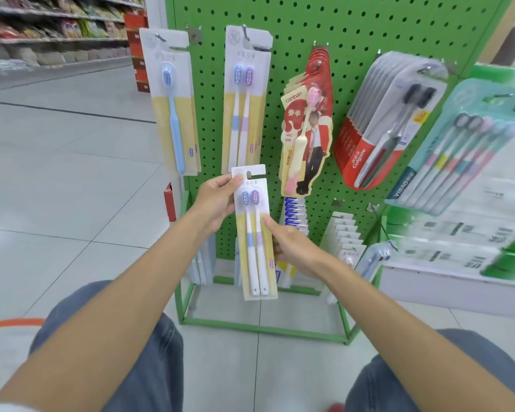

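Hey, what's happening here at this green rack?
A person holds a yellow-and-white card pack of two toothbrushes, one blue, one purple, in front of a green pegboard rack. The left hand pinches its top corner; the right hand grips its right edge. The pack is free of the rack, just below matching packs hanging there.

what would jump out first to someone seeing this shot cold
The bright green pegboard rack fills the upper middle, hung with toothbrush packs. In front of it, at the centre, the left hand pinches the top corner of a two-toothbrush pack, while the right hand holds its right edge. A red figure-shaped pack and a red Colgate pack hang to the right.
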`<move>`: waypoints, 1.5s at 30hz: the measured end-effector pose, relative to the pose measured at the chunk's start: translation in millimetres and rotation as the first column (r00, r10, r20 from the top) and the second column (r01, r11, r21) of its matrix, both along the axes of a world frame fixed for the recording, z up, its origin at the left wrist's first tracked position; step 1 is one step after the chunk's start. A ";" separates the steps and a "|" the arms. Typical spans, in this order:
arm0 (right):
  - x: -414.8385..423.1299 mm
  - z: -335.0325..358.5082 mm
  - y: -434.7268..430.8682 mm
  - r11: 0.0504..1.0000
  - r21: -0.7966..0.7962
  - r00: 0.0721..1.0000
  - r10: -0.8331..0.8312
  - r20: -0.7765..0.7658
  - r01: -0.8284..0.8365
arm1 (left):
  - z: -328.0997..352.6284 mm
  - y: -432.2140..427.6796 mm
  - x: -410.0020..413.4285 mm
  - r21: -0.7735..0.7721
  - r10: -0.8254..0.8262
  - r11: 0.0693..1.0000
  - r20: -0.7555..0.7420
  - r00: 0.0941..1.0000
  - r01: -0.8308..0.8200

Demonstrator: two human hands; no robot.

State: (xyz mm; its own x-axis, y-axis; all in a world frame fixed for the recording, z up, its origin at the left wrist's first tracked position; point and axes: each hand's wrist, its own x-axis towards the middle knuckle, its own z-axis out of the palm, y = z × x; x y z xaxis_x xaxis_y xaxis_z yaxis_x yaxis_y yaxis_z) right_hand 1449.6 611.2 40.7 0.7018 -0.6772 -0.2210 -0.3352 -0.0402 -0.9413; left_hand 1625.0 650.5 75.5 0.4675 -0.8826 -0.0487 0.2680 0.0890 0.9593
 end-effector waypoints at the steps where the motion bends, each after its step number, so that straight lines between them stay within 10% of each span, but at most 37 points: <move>1: -3.7 -5.0 1.6 0.999 0.001 0.999 0.041 -0.027 -0.041 | -1.6 -0.2 1.4 0.007 0.026 1.000 -0.013 1.000 -0.026; 12: -26.7 -50.4 8.5 0.977 -0.028 0.960 0.203 -0.194 -0.213 | -7.6 1.8 5.1 0.026 0.159 0.987 -0.057 0.986 -0.158; 23: -27.4 -61.0 21.3 0.819 -0.516 0.951 0.108 -0.291 -0.251 | -6.8 12.0 -7.0 0.268 -0.153 0.963 0.506 0.849 0.014; 28: -26.2 -60.1 29.6 0.777 -0.520 0.905 0.147 -0.398 -0.355 | -3.2 15.5 -9.9 0.262 -0.214 0.960 0.451 0.867 0.100; 35: -26.5 -55.8 22.5 0.955 -0.277 0.994 0.096 -0.054 -0.107 | 0.3 16.6 -6.7 0.121 -0.205 0.977 0.272 0.940 0.178; 45: -23.3 -58.9 16.8 0.930 -0.367 0.987 -0.045 -0.152 -0.014 | -4.6 19.9 -17.6 0.175 -0.249 0.963 0.295 0.923 0.204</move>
